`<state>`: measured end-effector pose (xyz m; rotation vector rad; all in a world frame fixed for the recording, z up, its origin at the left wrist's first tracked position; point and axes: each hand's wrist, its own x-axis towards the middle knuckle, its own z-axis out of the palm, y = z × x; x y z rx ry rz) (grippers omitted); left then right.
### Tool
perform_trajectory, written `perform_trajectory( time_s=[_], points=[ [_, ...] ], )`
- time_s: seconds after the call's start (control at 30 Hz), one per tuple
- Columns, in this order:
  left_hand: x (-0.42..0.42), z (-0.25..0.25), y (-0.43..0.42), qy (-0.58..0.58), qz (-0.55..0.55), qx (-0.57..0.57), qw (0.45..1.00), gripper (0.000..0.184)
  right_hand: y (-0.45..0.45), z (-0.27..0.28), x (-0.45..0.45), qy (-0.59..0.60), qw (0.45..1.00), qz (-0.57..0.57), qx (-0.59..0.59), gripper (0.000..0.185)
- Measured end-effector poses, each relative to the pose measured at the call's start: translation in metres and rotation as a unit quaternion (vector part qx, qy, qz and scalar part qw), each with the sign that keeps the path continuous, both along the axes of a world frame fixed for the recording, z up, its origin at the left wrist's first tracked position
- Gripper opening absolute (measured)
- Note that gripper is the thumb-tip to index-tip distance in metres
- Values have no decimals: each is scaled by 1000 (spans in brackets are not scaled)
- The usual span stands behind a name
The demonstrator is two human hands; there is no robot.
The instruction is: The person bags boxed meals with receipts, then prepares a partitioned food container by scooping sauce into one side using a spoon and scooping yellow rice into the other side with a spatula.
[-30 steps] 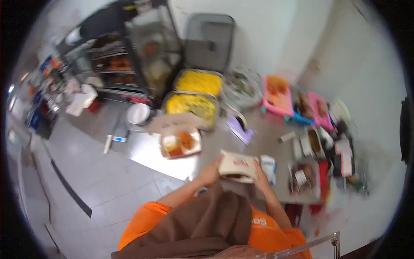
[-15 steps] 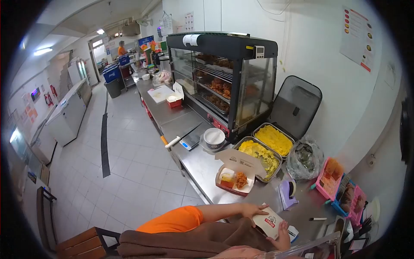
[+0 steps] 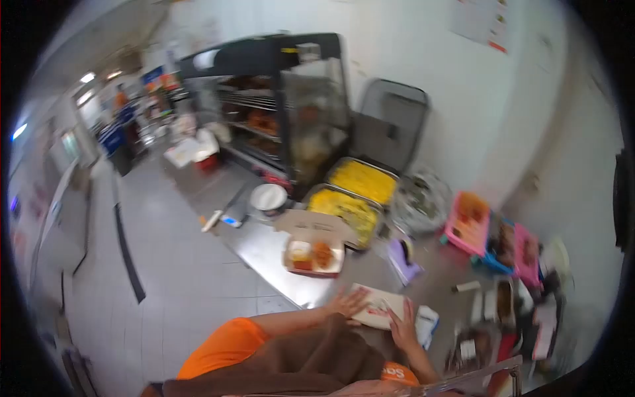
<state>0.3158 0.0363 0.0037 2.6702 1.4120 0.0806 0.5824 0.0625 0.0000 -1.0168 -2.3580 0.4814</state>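
Observation:
A closed cardboard takeaway box (image 3: 378, 307) with red print on its lid lies between my two hands at the near edge of the steel counter. My left hand (image 3: 347, 303) rests on the box's left end with its fingers spread. At the right end, my right hand (image 3: 405, 324) touches the box with its fingers stretched out. Just beyond stands an open takeaway box (image 3: 316, 271) holding a piece of fried chicken (image 3: 323, 254) and a small cup-like item. A blue-and-white packet (image 3: 426, 325) lies beside my right hand. Motion blurs the view.
Two trays of yellow food (image 3: 362, 180) sit behind the open box, near a glass warming cabinet (image 3: 264, 99). A purple tape dispenser (image 3: 403, 261), a plastic bag (image 3: 420, 205) and pink baskets (image 3: 467, 225) stand to the right. A white tub (image 3: 268, 198) is at left.
The view has swung to the right, so the scene shifts left. The closed box has turned and lies flatter, and my left hand has spread over its left end.

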Motion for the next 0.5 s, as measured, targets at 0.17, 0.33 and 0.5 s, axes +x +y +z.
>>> perform_trajectory(
  time_s=[0.17, 0.33, 0.5],
  points=[
    [24, 67, 0, 110, 78, -55, 989, 90, 23, 13, -36, -172, 970, -159, 60, 60],
    [32, 34, 17, 26, 110, 95, 989, 74, 91, -1, -37, 99, 946, -304, 46, 63],
    [31, 43, 25, -5, 132, 12, 991, 68, 167, 15, -23, 213, 869, -272, -355, 36]
  ],
)
